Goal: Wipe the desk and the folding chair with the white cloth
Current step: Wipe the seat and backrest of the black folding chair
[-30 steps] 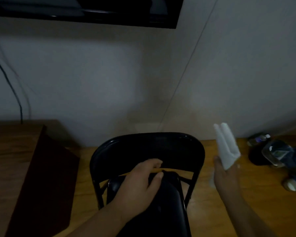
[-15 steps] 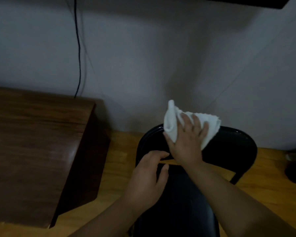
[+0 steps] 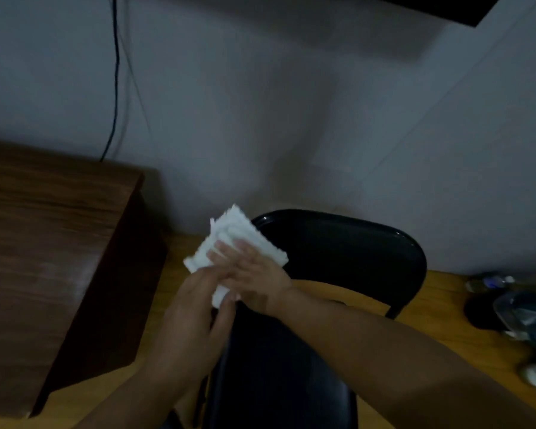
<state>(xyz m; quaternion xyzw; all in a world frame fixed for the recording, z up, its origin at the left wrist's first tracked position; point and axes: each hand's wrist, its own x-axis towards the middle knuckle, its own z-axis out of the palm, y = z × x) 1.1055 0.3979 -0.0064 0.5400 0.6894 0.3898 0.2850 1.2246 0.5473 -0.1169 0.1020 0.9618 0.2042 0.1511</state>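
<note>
The right hand (image 3: 257, 277) lies flat on the white cloth (image 3: 234, 239) at the chair's (image 3: 347, 252) left backrest corner, the left hand (image 3: 195, 308) pinching the cloth's near edge, the backrest stretching rightward.

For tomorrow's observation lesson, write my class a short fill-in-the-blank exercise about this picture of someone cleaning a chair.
1. The right hand presses a cloth whose colour is ____.
2. The cloth lies against the backrest of the black folding ____.
3. The brown wooden desk stands to the ____ of the chair.
4. A thin black ____ hangs down the wall above the desk.

Missing words: white; chair; left; cable
</note>
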